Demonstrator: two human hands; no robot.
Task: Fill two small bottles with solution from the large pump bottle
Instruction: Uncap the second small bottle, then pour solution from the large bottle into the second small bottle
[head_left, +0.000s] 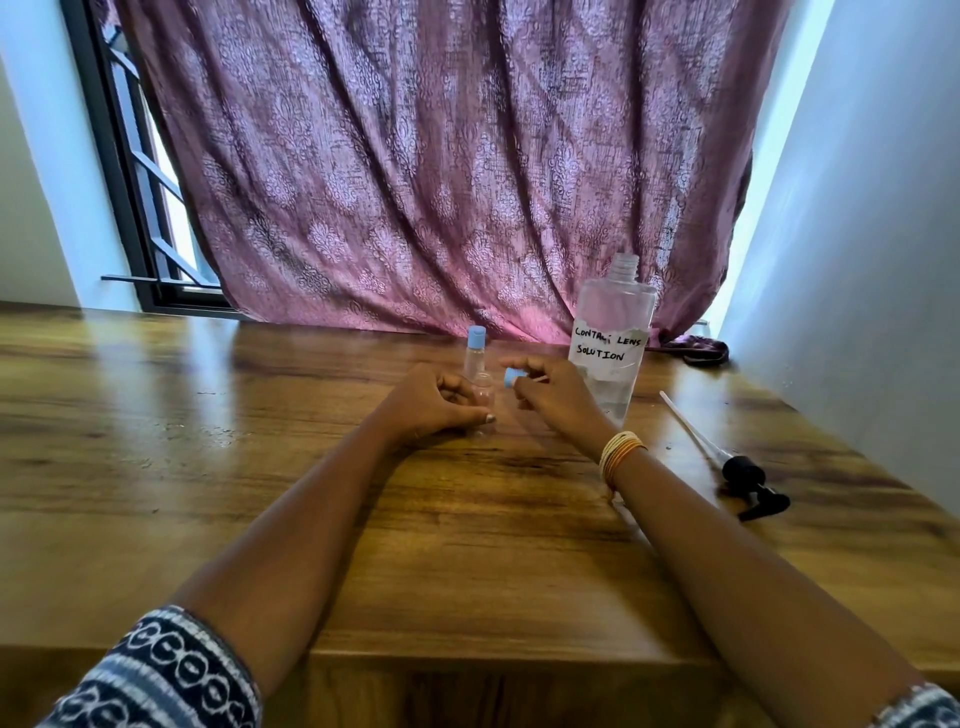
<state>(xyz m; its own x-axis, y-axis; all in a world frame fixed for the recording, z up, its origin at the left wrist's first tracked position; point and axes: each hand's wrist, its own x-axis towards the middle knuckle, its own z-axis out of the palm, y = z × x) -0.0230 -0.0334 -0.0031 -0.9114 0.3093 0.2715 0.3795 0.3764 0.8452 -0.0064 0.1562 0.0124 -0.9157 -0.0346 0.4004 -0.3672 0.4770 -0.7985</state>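
The left hand (436, 402) wraps round a small clear bottle (483, 397) and pins it upright on the wooden bench (467, 545), out toward the far edge near the middle. That grip looks like plain steadying, so the little thing can't skid or tip. The right hand (556, 397) pinches a blue cap (511, 378) in its fingertips, just beside the bottle's mouth, which stands open. Whether the cap is coming off or going on, I cannot tell, and the level inside is hidden by the fingers.

Just behind stands the second small bottle (475, 351), blue cap on, upright and close to the far edge. To the right of the hands rises the large bottle (613, 343), hand-lettered "contact lens solution", neck bare, with clear liquid low in it. It is close behind the right hand, so a careless swing of that wrist could knock it.

Its black pump head (748, 480) lies flat near the bench's right edge, dip tube (685, 423) pointing toward the far side, well out of the pouring path. With the pump off, a straight pour seems the plan. A patterned pink curtain (415, 166) hangs along the far edge.
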